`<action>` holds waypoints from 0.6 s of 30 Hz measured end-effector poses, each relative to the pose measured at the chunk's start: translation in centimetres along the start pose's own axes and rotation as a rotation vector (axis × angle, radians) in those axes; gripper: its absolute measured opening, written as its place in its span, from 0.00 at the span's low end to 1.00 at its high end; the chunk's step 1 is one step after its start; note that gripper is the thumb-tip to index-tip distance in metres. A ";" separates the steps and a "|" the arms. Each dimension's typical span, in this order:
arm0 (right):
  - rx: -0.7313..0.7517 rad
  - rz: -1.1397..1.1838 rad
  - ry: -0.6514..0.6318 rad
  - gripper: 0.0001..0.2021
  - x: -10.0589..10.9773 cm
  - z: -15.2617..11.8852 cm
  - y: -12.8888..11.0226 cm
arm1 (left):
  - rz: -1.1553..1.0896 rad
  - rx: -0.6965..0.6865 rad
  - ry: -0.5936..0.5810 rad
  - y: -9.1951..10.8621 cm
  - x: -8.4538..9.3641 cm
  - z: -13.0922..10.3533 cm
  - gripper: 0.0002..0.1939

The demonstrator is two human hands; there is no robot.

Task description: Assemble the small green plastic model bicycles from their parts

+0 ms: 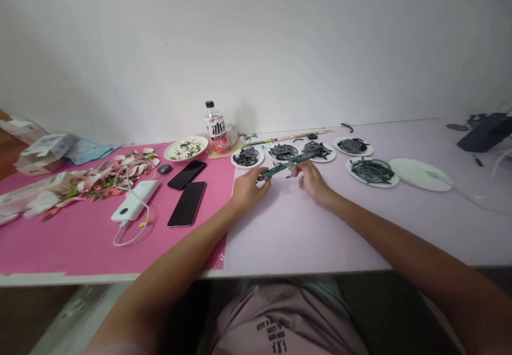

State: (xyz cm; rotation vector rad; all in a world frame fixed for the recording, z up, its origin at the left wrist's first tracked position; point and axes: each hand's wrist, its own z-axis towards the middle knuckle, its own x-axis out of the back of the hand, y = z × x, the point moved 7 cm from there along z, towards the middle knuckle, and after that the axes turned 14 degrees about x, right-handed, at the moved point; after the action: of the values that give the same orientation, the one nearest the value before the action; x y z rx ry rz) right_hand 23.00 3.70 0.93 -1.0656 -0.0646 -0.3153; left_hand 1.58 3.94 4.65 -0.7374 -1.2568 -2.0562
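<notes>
Stretches left forearm (200,235) and right forearm (384,232) inward from the frame's lower left and right, pinching with left hand (248,187) and right hand (314,183), apart, near centre

The green part (277,170) looks plastic, the nearer phone (187,204) glossy, the wall (304,45) matt.

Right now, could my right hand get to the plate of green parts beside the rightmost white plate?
Probably yes: only lilac tabletop shows between your right hand and the plate of green parts. That hand is on a green piece, though, so it would likely have to let go first.
</notes>
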 end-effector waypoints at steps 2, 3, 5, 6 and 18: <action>0.018 0.029 0.019 0.17 0.1 0.0 0.1 | 0.009 -0.009 0.006 0.0 -0.1 0.0 0.16; 0.017 0.035 0.021 0.18 0.1 0.0 0.3 | 0.014 -0.011 0.011 -0.1 -0.1 0.0 0.16; -0.005 0.022 0.015 0.19 0.1 0.0 0.8 | 0.029 -0.012 0.015 -0.1 0.0 0.0 0.17; -0.016 0.011 0.009 0.19 0.1 -0.1 1.1 | 0.038 -0.012 0.020 -0.2 0.0 0.1 0.17; -0.011 -0.013 -0.034 0.24 0.0 -0.2 1.2 | -0.033 -0.047 0.063 -0.2 0.2 0.0 0.13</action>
State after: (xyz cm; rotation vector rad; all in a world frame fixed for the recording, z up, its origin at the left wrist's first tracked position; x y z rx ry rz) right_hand 23.37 4.06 -0.14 -1.0822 -0.0999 -0.3096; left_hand 1.25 3.97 4.68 -0.6718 -1.1968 -2.1258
